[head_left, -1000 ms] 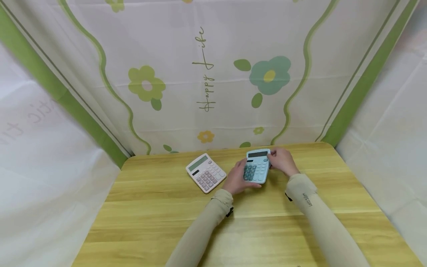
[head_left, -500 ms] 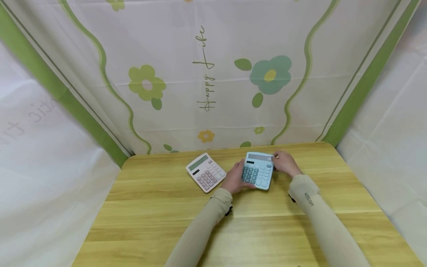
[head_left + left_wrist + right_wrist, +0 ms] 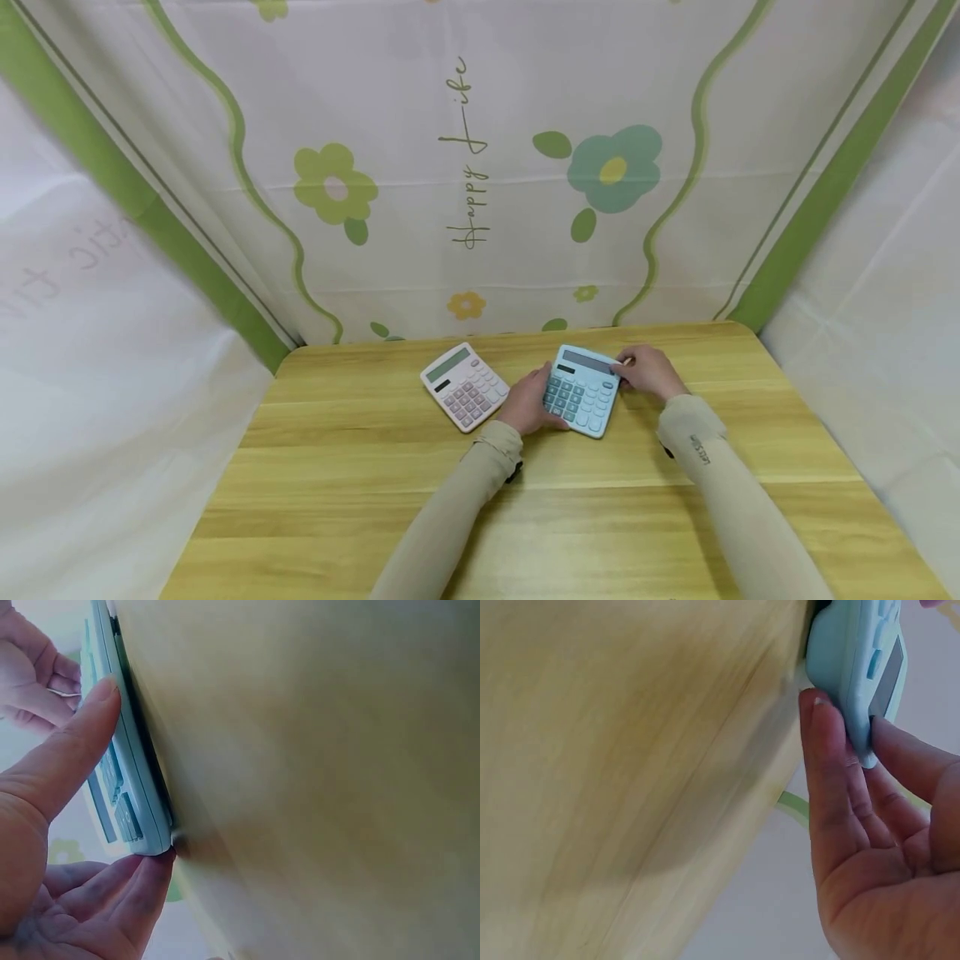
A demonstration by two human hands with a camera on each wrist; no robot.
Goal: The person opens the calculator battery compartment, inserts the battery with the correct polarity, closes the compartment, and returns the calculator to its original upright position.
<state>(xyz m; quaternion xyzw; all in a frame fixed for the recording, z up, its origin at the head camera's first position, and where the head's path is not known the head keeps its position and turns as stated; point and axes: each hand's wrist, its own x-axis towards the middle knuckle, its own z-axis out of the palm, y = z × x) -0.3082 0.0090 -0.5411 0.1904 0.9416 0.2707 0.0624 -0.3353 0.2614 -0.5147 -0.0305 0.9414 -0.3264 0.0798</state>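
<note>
A light blue calculator (image 3: 587, 392) with darker teal number keys lies face up between both hands, close over the table and turned at an angle. My left hand (image 3: 527, 402) holds its left side, thumb along the near edge. In the left wrist view, the thumb (image 3: 71, 754) lies across the calculator's edge and the fingertips touch its corner. My right hand (image 3: 651, 372) pinches the upper right corner, thumb beside the display and fingers beneath, as the right wrist view shows. A pale pink calculator (image 3: 465, 387) lies on the table just left of my left hand.
The wood-grain table (image 3: 337, 492) ends at a white curtain (image 3: 405, 242) with printed flowers, close behind both calculators. White cloth hangs on the left and right sides too.
Both hands have turned the blue calculator clockwise and brought it lower, its face now flatter. My right hand has shifted slightly right and nearer. The pink calculator stays put.
</note>
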